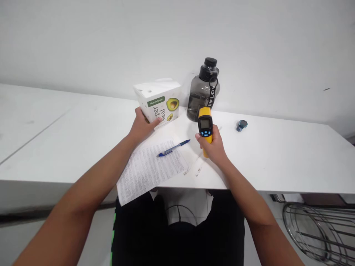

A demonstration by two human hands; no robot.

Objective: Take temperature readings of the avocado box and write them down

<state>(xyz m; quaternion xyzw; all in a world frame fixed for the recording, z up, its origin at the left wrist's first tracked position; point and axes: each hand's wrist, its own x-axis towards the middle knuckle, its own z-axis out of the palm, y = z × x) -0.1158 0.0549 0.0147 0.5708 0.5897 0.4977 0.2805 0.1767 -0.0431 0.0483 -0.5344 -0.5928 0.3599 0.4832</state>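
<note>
My left hand (143,125) grips the lower left of a white box (159,105) printed with avocados, the thumb across its front. The box leans slightly on the table. In my right hand (213,146) is a yellow and black infrared thermometer (205,125), held upright by its handle with its small screen and blue buttons facing me. Just behind it stands a large grey see-through water bottle (202,88) with a black lid and strap. Below the box lies a sheet of handwritten paper (151,171), with a blue pen (173,148) resting across its upper right.
A small teal watch-like item (242,125) lies on the white table (291,155) to the right. The paper overhangs the table's front edge. A white wall (111,44) rises behind. A metal wire rack (318,231) stands below the table at the lower right.
</note>
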